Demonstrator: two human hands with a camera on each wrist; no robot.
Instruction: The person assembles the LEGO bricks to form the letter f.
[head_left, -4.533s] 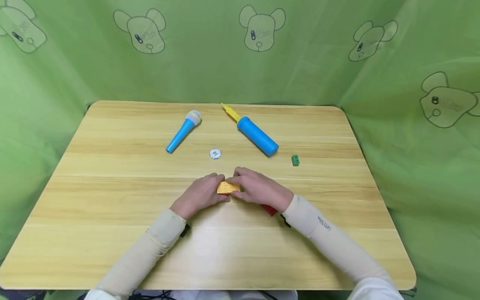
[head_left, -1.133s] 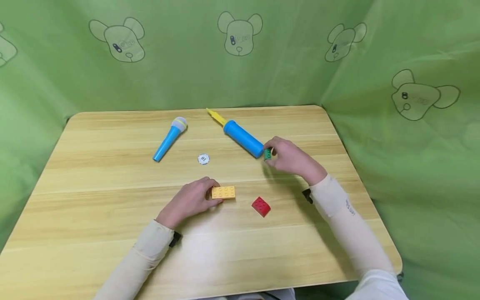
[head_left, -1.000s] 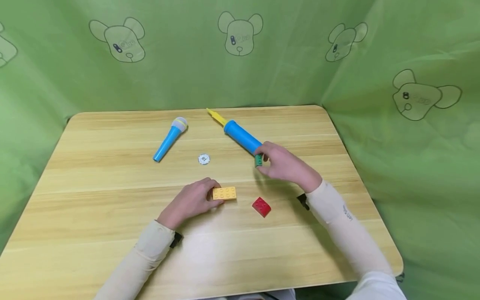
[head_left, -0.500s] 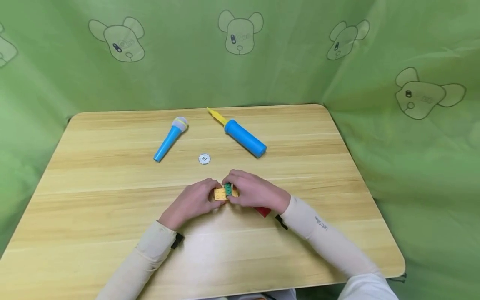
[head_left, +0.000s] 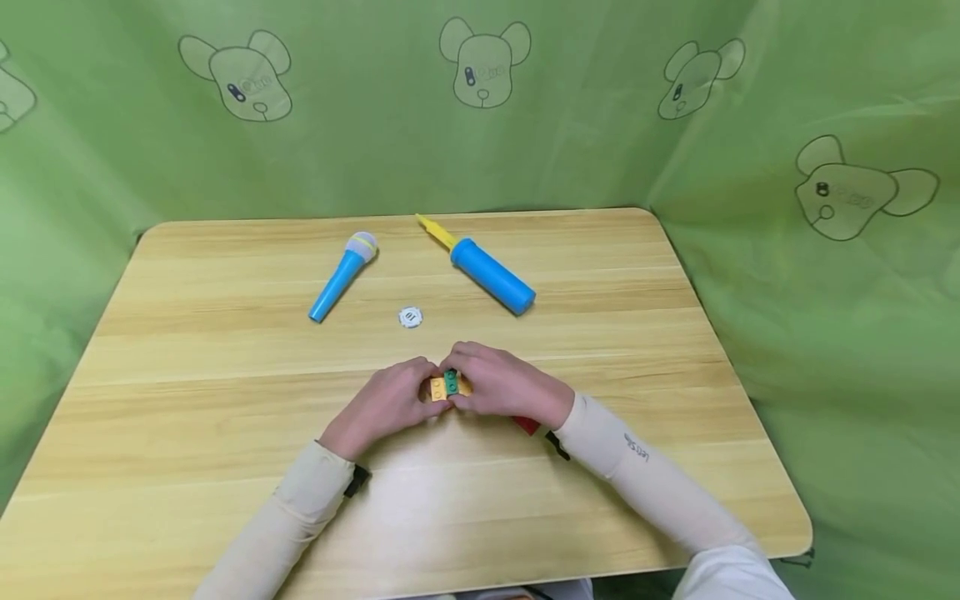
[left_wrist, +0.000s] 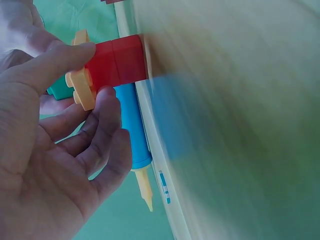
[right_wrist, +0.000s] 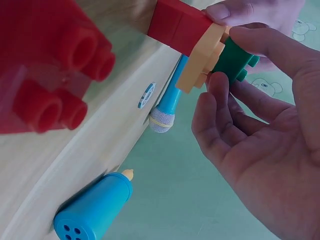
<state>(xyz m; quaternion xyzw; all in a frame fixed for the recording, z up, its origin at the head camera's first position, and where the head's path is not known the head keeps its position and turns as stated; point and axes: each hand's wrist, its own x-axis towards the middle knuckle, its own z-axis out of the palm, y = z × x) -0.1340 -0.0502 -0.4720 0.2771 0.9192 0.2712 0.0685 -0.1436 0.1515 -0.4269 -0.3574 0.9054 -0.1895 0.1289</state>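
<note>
At the front middle of the table, both hands meet at a small stack of toy building bricks. Red bricks [left_wrist: 120,60] form its lower part, with a yellow brick [right_wrist: 202,57] across their top. My left hand [head_left: 386,404] pinches the red part just under the yellow brick between thumb and fingers. My right hand [head_left: 506,383] pinches a green brick [head_left: 451,382] between thumb and fingers, right against the yellow brick's studded top. Its fingers hide the yellow brick's right end in the head view. A separate red brick [head_left: 527,425] lies under the right wrist, partly hidden.
Behind the hands lies a white round chip [head_left: 410,317] marked 10. Farther back are a blue toy microphone [head_left: 337,283] and a blue hand pump [head_left: 493,277] with a yellow nozzle. Green cloth [head_left: 585,150] surrounds the wooden table's [head_left: 187,400] back and sides.
My right hand has picked up the green brick from the table's right and carried it left past the pump's end onto the yellow brick. The left hand has stayed at the stack.
</note>
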